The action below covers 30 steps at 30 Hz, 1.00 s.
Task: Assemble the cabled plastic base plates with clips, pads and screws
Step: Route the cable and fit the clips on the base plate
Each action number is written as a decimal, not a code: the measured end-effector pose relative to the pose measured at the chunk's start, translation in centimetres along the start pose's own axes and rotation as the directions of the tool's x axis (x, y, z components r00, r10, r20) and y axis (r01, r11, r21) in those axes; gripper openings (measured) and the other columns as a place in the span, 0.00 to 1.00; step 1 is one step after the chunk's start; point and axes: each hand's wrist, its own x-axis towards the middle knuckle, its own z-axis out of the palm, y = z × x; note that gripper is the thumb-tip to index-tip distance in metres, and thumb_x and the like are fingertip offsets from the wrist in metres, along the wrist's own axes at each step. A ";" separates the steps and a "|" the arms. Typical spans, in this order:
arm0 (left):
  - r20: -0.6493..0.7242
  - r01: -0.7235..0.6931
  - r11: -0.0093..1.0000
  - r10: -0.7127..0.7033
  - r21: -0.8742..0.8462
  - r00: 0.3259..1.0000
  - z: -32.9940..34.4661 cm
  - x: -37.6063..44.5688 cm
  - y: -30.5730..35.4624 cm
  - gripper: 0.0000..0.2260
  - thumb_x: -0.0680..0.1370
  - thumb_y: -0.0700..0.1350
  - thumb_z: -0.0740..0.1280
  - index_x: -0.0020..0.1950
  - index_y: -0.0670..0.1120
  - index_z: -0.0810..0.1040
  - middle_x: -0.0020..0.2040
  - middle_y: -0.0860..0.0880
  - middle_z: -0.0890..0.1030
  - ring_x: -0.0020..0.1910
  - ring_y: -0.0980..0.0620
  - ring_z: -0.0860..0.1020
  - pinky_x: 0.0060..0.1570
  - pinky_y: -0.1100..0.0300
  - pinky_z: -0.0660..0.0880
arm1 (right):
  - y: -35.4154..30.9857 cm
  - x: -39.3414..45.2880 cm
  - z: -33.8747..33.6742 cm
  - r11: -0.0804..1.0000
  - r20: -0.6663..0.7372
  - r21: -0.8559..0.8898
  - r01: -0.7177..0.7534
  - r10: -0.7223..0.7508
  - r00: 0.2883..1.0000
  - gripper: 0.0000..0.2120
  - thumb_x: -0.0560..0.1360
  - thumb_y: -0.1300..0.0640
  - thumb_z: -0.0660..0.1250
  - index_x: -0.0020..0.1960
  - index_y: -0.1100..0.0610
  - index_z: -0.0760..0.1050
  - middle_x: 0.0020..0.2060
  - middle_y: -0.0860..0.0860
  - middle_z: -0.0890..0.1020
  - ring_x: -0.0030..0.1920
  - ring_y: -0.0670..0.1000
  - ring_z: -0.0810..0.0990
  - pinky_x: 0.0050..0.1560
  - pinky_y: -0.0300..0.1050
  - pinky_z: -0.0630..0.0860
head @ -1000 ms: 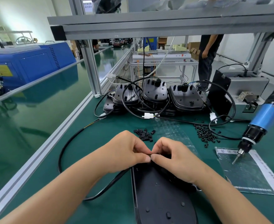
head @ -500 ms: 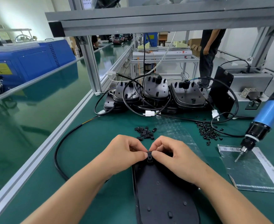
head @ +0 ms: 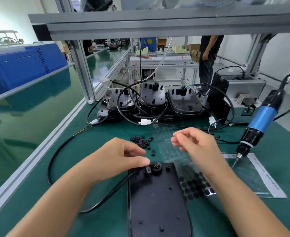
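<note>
A black plastic base plate [head: 158, 202] lies face up on the green mat in front of me, its black cable [head: 106, 197] looping off to the left. A small black clip [head: 147, 170] sits over the cable at the plate's top left, beside a round grommet [head: 156, 167]. My left hand [head: 122, 158] rests at that corner, fingers loosely curled and thumb tip touching just above the clip. Blurred and holding nothing, my right hand [head: 197, 144] hovers above the mat to the right. Loose clips [head: 141, 141] lie just beyond my left hand.
A sheet of round black pads [head: 193, 187] lies right of the plate. A blue electric screwdriver [head: 260, 120] hangs at the right over a clear bag [head: 253, 177]. Stacked cabled plates [head: 154, 101] fill the back, a grey feeder box [head: 246, 93] at the right. A person [head: 209, 53] stands behind.
Both hands were pinching the clip onto the plate's top edge. Now my right hand has let go and lifted up to the right; my left hand stays by the seated clip.
</note>
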 end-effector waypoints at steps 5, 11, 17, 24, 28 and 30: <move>-0.130 -0.139 0.990 0.141 0.027 0.981 0.7 2.5 4.4 0.05 0.71 0.54 0.73 0.45 0.57 0.84 0.37 0.60 0.84 0.36 0.63 0.80 0.38 0.69 0.75 | 0.7 1.8 -4.9 0.988 -0.424 0.152 0.016 0.051 0.904 0.06 0.77 0.56 0.65 0.43 0.51 0.79 0.35 0.45 0.85 0.38 0.44 0.83 0.37 0.37 0.74; 0.069 -0.236 0.917 0.226 0.321 0.972 7.9 9.4 10.2 0.04 0.75 0.45 0.70 0.46 0.48 0.85 0.37 0.57 0.82 0.36 0.61 0.77 0.43 0.65 0.77 | 2.7 1.7 -8.2 0.959 -0.719 0.246 0.139 0.084 0.690 0.05 0.76 0.55 0.65 0.42 0.51 0.76 0.29 0.44 0.81 0.31 0.42 0.79 0.34 0.35 0.72; 0.087 -0.138 0.863 0.110 0.486 0.990 12.2 13.9 11.3 0.08 0.74 0.43 0.72 0.47 0.39 0.82 0.45 0.43 0.83 0.46 0.45 0.81 0.50 0.52 0.79 | 3.3 1.9 -8.7 0.957 -0.805 0.224 0.183 0.076 0.588 0.07 0.76 0.57 0.64 0.40 0.50 0.75 0.29 0.45 0.79 0.30 0.40 0.76 0.32 0.33 0.73; 0.105 -0.097 0.855 0.050 0.509 0.993 13.2 14.1 11.2 0.14 0.71 0.47 0.75 0.52 0.40 0.83 0.51 0.45 0.84 0.51 0.47 0.81 0.53 0.53 0.78 | 4.3 2.4 -9.6 0.967 -0.845 0.238 0.088 0.161 0.511 0.07 0.74 0.56 0.64 0.38 0.48 0.75 0.34 0.46 0.79 0.33 0.44 0.76 0.38 0.44 0.76; 0.037 -0.064 0.938 0.054 0.341 0.998 13.0 13.6 10.9 0.08 0.72 0.44 0.74 0.48 0.42 0.85 0.46 0.47 0.84 0.45 0.50 0.81 0.46 0.59 0.79 | 4.9 2.6 -10.1 0.963 -0.865 0.264 0.047 0.215 0.454 0.06 0.74 0.54 0.64 0.39 0.48 0.74 0.35 0.43 0.78 0.34 0.42 0.76 0.40 0.43 0.73; 0.016 -0.036 0.990 0.034 0.136 0.999 12.7 12.9 10.9 0.07 0.74 0.46 0.73 0.45 0.42 0.85 0.38 0.47 0.82 0.33 0.52 0.77 0.34 0.64 0.75 | 5.4 2.9 -10.3 0.959 -0.849 0.280 -0.030 0.262 0.458 0.08 0.75 0.47 0.64 0.46 0.51 0.74 0.39 0.42 0.77 0.38 0.41 0.76 0.42 0.42 0.72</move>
